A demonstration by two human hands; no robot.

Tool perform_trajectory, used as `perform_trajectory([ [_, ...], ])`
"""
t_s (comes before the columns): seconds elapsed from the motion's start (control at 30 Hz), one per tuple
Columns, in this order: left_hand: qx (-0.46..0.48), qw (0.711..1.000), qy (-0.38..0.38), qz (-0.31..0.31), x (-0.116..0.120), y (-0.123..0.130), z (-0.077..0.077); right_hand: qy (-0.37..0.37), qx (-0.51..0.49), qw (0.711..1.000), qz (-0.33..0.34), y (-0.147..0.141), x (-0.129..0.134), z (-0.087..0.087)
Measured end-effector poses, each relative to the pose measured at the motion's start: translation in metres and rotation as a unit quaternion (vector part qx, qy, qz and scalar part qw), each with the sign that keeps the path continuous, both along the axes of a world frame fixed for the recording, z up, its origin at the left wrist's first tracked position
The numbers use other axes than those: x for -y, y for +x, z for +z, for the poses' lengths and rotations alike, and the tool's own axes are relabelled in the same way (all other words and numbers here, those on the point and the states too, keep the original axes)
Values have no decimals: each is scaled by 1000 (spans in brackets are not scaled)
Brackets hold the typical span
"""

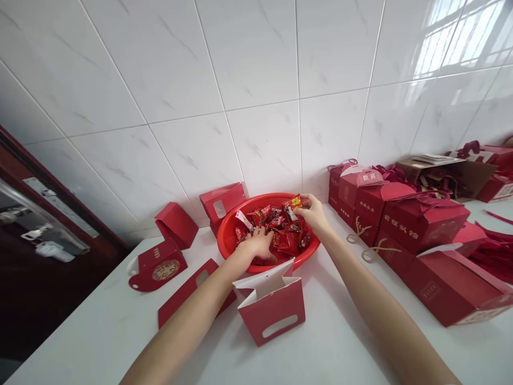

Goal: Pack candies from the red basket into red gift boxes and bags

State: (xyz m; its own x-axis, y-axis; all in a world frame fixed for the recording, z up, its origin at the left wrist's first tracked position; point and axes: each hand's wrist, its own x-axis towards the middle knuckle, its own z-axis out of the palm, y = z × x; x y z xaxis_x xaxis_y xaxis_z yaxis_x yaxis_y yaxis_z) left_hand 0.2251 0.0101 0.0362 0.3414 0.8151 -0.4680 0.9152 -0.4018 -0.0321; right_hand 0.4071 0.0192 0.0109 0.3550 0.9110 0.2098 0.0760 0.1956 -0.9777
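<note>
Red plastic basket (227,249), 2 hands (259,246) (312,215) touching shiny wrapped sweets (289,241)

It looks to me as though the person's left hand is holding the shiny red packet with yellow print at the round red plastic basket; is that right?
Not quite: the head view shows the right hand holding the shiny red packet with yellow print at the round red plastic basket.

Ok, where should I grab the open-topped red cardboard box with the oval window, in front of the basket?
I'd pinch the near panel above its window, coming down from your side: its upper edge looks free, and the open mouth leaves room inside, while the red plastic basket crowds the far side.
</note>
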Motion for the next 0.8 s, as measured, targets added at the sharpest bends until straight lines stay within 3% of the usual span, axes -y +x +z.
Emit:
perform_trajectory([
  [0.13, -18, 1000, 0, 21, 3, 4, 1, -4, 11, 1000, 3, 1, -1, -1],
  [0.33, -11, 998, 58, -11, 15, 8, 4, 1, 51, 999, -5, 1, 3, -2],
  [0.53, 13, 995, 91, 38, 21, 6, 0, 5, 96, 995, -2, 0, 8, -3],
  [0.7, 33, 983, 103, 150, 20, 5, -8, 0, 142, 990, -13, -3, 11, 0],
  [0.8, 38, 981, 107, 156, 19, 4, -11, -4, 175, 984, -19, -5, 17, 3],
])
